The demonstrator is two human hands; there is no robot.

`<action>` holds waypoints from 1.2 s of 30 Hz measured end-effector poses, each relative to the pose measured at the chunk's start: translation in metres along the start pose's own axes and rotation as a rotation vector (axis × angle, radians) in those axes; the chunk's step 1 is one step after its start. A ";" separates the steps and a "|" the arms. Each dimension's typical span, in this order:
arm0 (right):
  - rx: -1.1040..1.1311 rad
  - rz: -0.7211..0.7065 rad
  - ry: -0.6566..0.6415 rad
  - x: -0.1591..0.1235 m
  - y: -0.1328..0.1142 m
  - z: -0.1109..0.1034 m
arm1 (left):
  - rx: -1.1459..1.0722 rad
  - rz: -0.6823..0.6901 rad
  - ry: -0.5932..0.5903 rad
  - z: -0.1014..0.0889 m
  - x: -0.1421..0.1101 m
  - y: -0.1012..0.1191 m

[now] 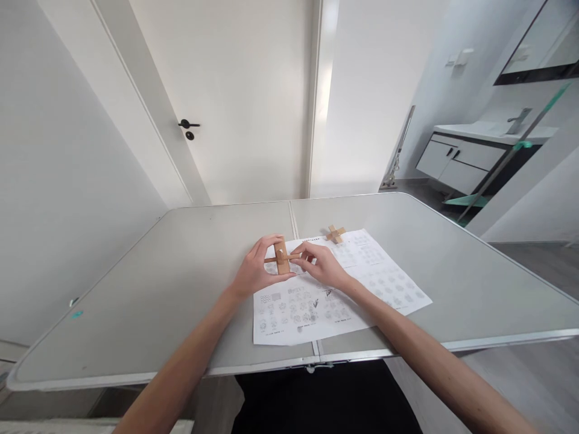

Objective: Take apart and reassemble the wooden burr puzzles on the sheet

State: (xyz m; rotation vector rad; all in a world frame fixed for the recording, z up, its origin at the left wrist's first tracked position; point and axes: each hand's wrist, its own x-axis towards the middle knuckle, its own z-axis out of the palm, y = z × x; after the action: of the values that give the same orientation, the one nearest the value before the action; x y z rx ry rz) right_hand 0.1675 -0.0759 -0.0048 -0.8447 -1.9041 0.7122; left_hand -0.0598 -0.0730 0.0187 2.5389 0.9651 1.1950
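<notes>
Over the left part of a printed instruction sheet (280, 325), my two hands hold a wooden puzzle (283, 266). It has an upright block with a thin bar running crosswise through or across it; which of the two I cannot tell. My left hand (254, 268) grips the block between thumb below and fingers above. The fingertips of my right hand (320, 263) pinch the right end of the crosswise bar. Beyond my right hand, a second wooden puzzle (335, 234), shaped like a cross, rests at the sheet's far edge.
The grey folding table (181, 313) has a metal rim and a seam down its middle. A white door (244, 90) with a black handle stands behind it. To the right are a washbasin cabinet (456, 160) and a glass panel edge with green tape.
</notes>
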 end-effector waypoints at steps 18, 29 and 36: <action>0.245 0.162 0.022 -0.002 0.004 0.005 | -0.052 -0.099 -0.036 0.003 -0.002 0.007; 0.385 0.164 -0.026 0.005 -0.001 -0.001 | -0.284 -0.293 0.009 0.008 0.001 0.019; 0.098 0.162 0.089 0.005 -0.001 -0.005 | -0.007 -0.161 -0.076 0.014 -0.001 0.009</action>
State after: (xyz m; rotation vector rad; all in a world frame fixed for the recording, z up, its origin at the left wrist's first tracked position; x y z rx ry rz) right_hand 0.1698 -0.0718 0.0002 -0.9602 -1.7218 0.8449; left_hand -0.0458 -0.0791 0.0129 2.4287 1.1199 1.0473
